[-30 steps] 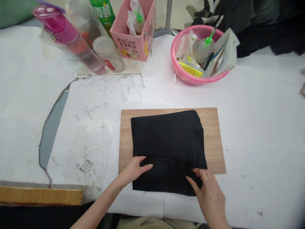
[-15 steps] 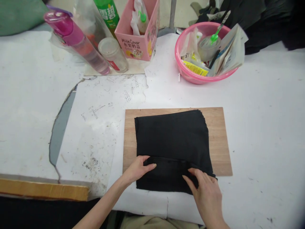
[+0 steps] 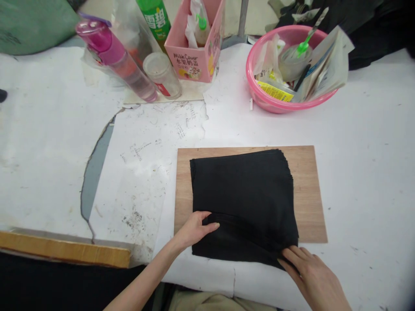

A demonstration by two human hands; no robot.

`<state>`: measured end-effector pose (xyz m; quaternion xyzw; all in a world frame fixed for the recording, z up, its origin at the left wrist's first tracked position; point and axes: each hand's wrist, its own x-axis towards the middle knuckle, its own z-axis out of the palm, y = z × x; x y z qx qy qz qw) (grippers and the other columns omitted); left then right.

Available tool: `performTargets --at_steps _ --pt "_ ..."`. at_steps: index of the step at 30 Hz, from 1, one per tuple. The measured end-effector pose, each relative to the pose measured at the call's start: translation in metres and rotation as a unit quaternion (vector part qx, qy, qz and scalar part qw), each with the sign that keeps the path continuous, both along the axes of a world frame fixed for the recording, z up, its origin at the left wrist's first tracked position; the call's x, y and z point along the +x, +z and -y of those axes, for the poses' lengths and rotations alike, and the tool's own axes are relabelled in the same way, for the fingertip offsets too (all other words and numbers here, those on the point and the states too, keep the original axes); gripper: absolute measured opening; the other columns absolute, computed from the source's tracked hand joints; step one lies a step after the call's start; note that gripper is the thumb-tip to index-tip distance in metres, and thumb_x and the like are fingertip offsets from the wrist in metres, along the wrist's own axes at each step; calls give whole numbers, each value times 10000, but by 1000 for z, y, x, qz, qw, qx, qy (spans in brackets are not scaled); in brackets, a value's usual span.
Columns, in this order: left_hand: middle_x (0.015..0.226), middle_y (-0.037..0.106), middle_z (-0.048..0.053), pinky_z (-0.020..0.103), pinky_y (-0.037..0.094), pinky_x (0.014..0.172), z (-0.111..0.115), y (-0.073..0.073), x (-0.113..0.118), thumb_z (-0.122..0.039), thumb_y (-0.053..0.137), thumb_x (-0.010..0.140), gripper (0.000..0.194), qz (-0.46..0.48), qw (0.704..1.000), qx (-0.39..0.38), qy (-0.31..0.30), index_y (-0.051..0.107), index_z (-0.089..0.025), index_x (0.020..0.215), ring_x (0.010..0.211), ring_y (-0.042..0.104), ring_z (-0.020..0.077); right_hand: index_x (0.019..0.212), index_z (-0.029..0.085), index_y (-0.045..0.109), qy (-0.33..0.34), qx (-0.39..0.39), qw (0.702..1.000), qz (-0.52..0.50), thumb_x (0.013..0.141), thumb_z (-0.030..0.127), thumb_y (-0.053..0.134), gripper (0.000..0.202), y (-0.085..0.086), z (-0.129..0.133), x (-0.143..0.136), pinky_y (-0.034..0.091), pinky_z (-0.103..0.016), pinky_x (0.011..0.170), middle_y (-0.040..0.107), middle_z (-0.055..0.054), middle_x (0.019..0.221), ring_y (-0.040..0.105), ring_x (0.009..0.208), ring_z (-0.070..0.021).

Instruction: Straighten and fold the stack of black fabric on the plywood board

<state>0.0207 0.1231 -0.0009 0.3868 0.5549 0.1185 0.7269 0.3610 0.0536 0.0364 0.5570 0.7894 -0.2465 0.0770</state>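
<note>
A stack of black cloth pieces [image 3: 243, 185] lies on a wooden board [image 3: 309, 194], its lower part hanging past the board's front edge. A raised ridge or folded edge runs across the cloth. At the left end of that ridge, my left hand [image 3: 194, 229] holds the cloth with the thumb on top and the index finger along the ridge; its other fingers are hidden. My right hand [image 3: 311, 268] pinches the cloth at its lower right corner, thumb and fingers close together. Toward that corner the cloth looks slightly wrinkled.
Behind the board stands a pink basin [image 3: 275, 106] with papers, packets and a cup. To its left are a pink box [image 3: 191, 65], a clear jar [image 3: 164, 77], a green bottle [image 3: 155, 21] and a pink water bottle [image 3: 123, 65]. The white table covering [image 3: 129, 142] is torn at left.
My right hand has moved right and toward me, from the ridge to the cloth's lower right corner, and its fingers have closed. My left hand keeps its place on the cloth. The view has shifted slightly.
</note>
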Motion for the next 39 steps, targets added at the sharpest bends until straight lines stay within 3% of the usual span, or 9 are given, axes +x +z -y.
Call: performTargets --at_steps 6,12,15,18,21,28,34,36,39 --pt "1058 728 77 357 498 868 -1 1 -1 -418 641 802 352 15 1000 -14 4 680 -153 1031 984 664 275 944 298 631 -12 32 999 -33 927 471 427 268 1 -3 19 503 -274 666 676 -1 916 645 799 -160" --pt "960 740 54 308 513 782 -2 7 -2 -390 670 781 298 28 999 -18 1 693 -153 960 895 672 241 909 313 627 -45 -22 999 6 882 598 428 349 5 0 44 500 -275 557 677 14 881 645 629 -146" --pt "863 733 32 281 504 729 2 9 -3 -399 689 763 280 15 1000 -11 0 698 -154 897 820 665 217 1153 312 570 -107 44 993 26 801 688 488 521 15 -7 40 527 -293 612 655 -18 1107 673 785 -186" --pt "845 727 22 266 499 715 5 11 -3 -405 683 767 281 7 1000 -1 -3 696 -158 900 809 660 206 1329 306 460 -82 47 995 -22 776 632 574 652 16 -7 25 539 -295 805 566 -32 1299 620 1053 -212" --pt "903 733 38 278 505 742 6 12 -2 -423 640 797 306 6 1000 9 -14 689 -154 935 855 665 221 1201 342 571 -31 -23 998 -42 799 468 626 425 5 6 15 541 -297 813 629 -4 1207 651 984 -196" --pt "1152 698 105 407 451 993 1 9 0 -493 713 688 566 -128 992 10 -5 656 -140 1126 1137 594 325 915 274 604 -261 -44 964 9 925 477 415 278 -8 28 46 497 -289 617 698 7 896 669 728 -184" --pt "1176 691 73 368 468 982 -4 12 3 -458 644 781 460 -62 998 9 -7 657 -149 1121 1086 631 274 931 246 578 -374 63 925 18 918 458 461 242 8 45 45 476 -271 595 682 -11 877 649 724 -174" --pt "1196 681 66 352 476 972 -4 11 3 -445 642 795 448 -55 998 2 -6 651 -151 1132 1075 637 261 925 235 577 -345 100 933 -29 921 382 487 173 9 55 19 487 -266 635 666 -18 866 639 756 -165" --pt "1212 673 57 329 496 936 -3 8 1 -448 639 806 463 -47 999 -11 -3 631 -158 1166 1061 644 248 1060 224 585 -170 111 970 -129 924 247 479 174 1 62 -36 496 -298 824 664 -48 1026 614 967 -178"
